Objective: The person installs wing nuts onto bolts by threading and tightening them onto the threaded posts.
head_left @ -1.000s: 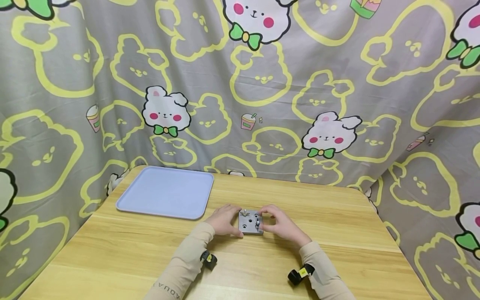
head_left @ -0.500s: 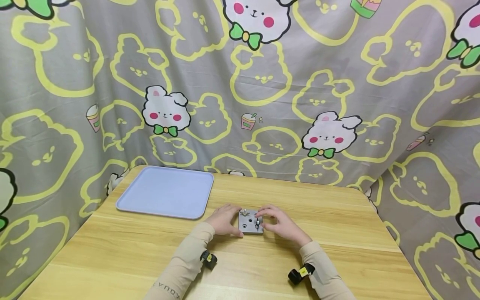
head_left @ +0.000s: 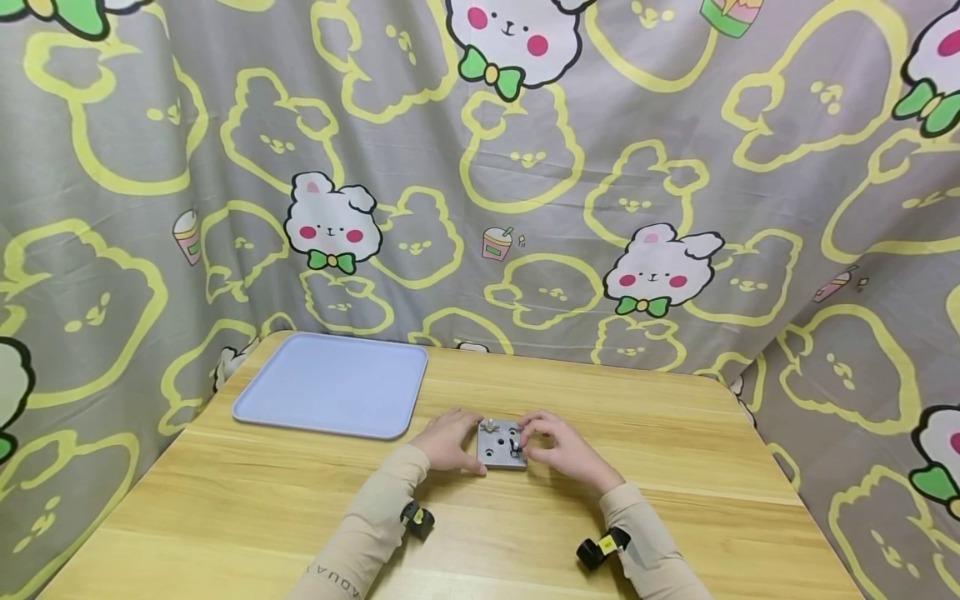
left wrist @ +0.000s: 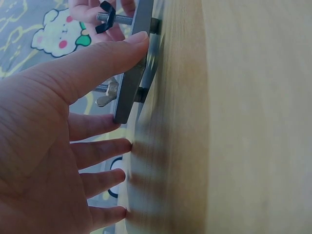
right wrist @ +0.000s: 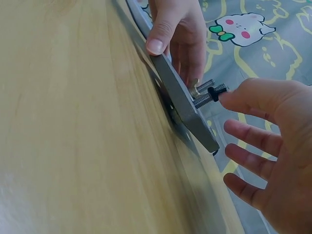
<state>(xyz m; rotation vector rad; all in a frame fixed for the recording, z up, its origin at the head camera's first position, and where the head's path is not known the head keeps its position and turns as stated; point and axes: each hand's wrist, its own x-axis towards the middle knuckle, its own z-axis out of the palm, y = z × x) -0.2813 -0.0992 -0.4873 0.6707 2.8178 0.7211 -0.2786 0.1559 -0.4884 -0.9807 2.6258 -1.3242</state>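
A square grey metal plate (head_left: 501, 458) with several holes stands slightly raised over the table on bolt heads. Two threaded bolts rise through it. A silver wing nut (left wrist: 111, 89) sits low on one bolt; a black wing nut (right wrist: 213, 94) is near the top of the other. My left hand (head_left: 447, 442) grips the plate's left side, thumb on the near edge and index finger at the far corner, other fingers spread. With thumb and bent index finger, my right hand (head_left: 558, 450) pinches at the black wing nut, its remaining fingers held apart from the plate.
A pale blue tray (head_left: 330, 385) lies at the back left of the wooden table (head_left: 660, 433). Behind the table hangs a grey curtain (head_left: 420, 150) with cartoon prints. Each wrist wears a black strap-on camera (head_left: 600, 550).
My right index finger reached forward over the black wing nut, then curled back to it, and the nut's wings have turned. My left hand and the plate have stayed in place.
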